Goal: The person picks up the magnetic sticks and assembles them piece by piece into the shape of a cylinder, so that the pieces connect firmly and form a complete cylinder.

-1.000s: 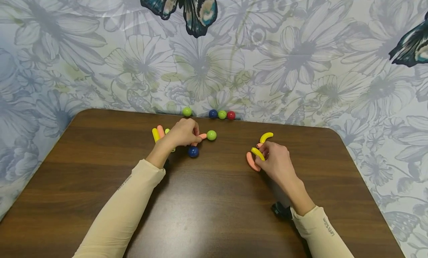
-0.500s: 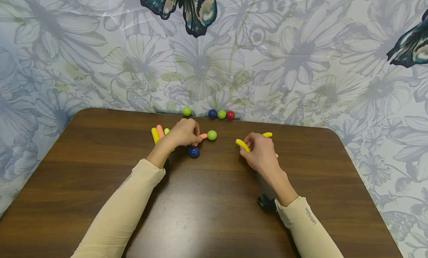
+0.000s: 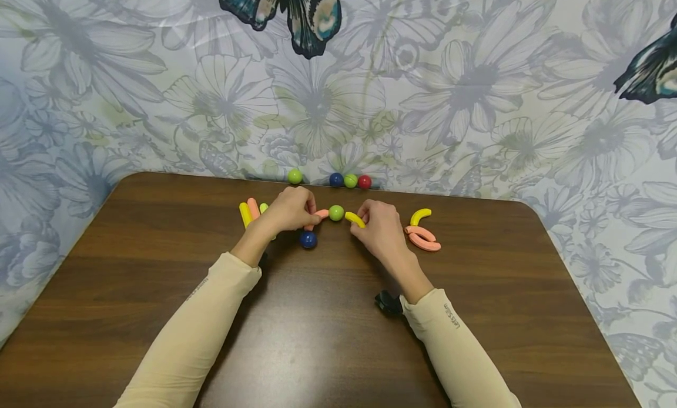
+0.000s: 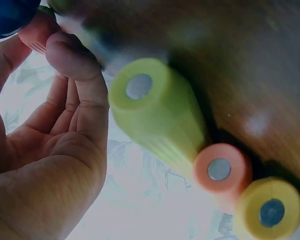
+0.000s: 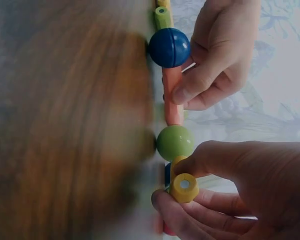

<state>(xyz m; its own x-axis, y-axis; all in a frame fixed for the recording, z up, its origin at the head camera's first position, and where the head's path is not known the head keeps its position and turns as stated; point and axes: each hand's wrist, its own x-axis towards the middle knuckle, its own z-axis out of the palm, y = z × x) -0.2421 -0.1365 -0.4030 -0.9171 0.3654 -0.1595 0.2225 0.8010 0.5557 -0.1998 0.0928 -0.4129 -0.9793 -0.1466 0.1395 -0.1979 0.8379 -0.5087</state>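
With thumb and fingers my left hand (image 3: 290, 211) pinches a salmon-pink magnetic stick (image 3: 321, 213). A green ball (image 3: 335, 213) sits at this stick's right end, and a blue ball (image 3: 308, 239) is at its near side. My right hand (image 3: 382, 230) grips a curved yellow magnetic stick (image 3: 354, 220) by thumb and fingertips. In the right wrist view the yellow stick's far end meets or nearly meets the green ball (image 5: 175, 143); contact is unclear. Its other end shows a round metal disc (image 5: 184, 184). My left hand hides part of the pink stick.
Beside my left hand lie a yellow stick (image 3: 245, 214), a pink stick (image 3: 254, 207) and a light green stick (image 4: 160, 112). Right of my right hand are another curved yellow stick (image 3: 421, 216) and two curved pink sticks (image 3: 425, 243). Several balls (image 3: 350, 181) line the table's back edge.
My right hand has carried the yellow stick leftward from the right-hand pile to the green ball, uncovering the two pink sticks. My left hand has stayed in place.
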